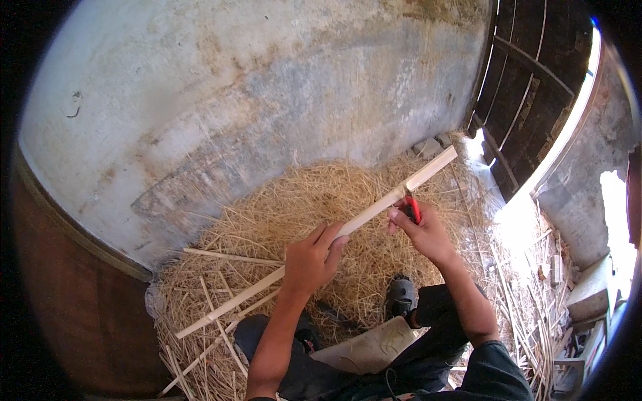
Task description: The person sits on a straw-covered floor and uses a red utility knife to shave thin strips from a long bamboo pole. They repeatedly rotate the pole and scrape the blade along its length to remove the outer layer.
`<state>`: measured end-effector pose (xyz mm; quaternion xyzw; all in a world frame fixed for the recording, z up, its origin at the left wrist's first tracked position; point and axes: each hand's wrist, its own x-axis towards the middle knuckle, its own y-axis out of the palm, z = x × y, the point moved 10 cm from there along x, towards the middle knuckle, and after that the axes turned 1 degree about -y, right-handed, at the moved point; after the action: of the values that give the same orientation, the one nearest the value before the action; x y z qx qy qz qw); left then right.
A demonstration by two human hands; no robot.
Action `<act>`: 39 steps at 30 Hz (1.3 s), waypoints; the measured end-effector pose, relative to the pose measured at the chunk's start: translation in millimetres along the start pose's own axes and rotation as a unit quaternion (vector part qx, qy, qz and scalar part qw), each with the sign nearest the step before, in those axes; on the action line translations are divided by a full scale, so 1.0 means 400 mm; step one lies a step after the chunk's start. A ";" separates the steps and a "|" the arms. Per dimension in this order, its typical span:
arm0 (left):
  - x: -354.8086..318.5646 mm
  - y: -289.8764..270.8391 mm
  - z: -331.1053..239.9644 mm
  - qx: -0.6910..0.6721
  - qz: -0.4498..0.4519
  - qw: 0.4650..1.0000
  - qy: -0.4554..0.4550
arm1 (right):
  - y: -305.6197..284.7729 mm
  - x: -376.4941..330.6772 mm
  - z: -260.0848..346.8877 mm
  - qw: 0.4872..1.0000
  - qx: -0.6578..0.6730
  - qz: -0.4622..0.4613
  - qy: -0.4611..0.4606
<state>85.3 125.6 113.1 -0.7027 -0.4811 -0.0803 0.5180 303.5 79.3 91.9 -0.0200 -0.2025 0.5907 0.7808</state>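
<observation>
The left hand point(309, 259) gripped a long bamboo strip point(321, 244) slanting toward two o'clock; the right hand point(421, 230), wrist bent, clutched a red-handled knife point(410, 207) against it.

Both forearms are bare. A dark blue-grey short sleeve point(498, 371) covers the right upper arm. Dark trousers point(435, 334) cover the legs, and a grey worn shoe point(401, 294) the foot.

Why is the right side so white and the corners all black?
In the head view, sunlight past the dark wooden door washes out the ground there; the fisheye lens blackens the corners and bends the wall; the hands and wooden strip stay sharp.
</observation>
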 end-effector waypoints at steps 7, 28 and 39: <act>-0.007 0.023 0.017 -0.020 0.042 0.998 -0.043 | -0.014 -0.018 0.044 0.978 -0.197 -0.035 -0.054; -0.014 0.019 0.080 -0.028 0.089 0.981 -0.168 | -0.086 -0.030 0.103 0.965 -0.215 -0.130 -0.071; -0.016 0.019 0.005 -0.018 0.073 0.987 -0.145 | 0.067 -0.031 0.123 0.946 -0.266 -0.071 -0.173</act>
<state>87.0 123.6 103.4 -0.7494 -0.4969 0.0512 0.4345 259.6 65.5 126.1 -0.1105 -0.4850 0.4530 0.7398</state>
